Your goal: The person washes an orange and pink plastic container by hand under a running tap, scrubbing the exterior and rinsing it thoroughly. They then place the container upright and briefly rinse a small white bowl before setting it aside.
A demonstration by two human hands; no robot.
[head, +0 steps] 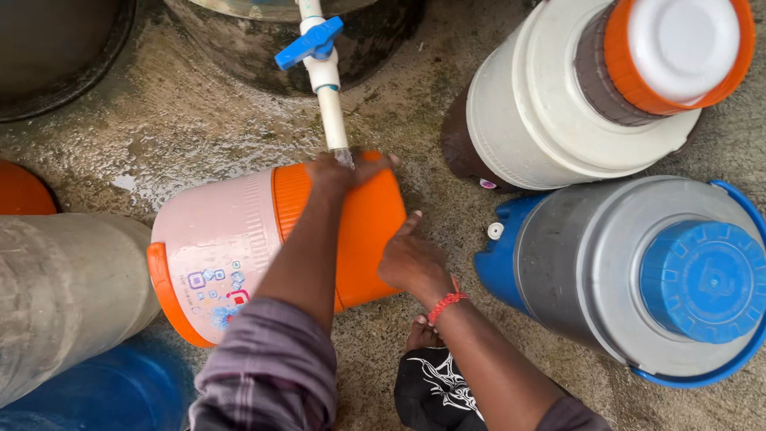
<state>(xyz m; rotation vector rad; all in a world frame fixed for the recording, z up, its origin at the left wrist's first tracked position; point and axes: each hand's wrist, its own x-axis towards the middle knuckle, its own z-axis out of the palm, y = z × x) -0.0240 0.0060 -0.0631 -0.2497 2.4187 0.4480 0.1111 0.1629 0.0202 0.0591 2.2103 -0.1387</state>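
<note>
The left hand [339, 170] grips the top edge of an orange-and-pink jug [263, 247] lying on its side under a white pipe [329, 96], while the right hand [411, 259] rests open against its orange end, with a blue-lidded cooler [638, 279] just right of it.

The tipped jug [239, 255] lies under the pipe [329, 104], left of two coolers [558, 120].

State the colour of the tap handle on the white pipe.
Blue; the tap handle shows best in the head view.
</note>
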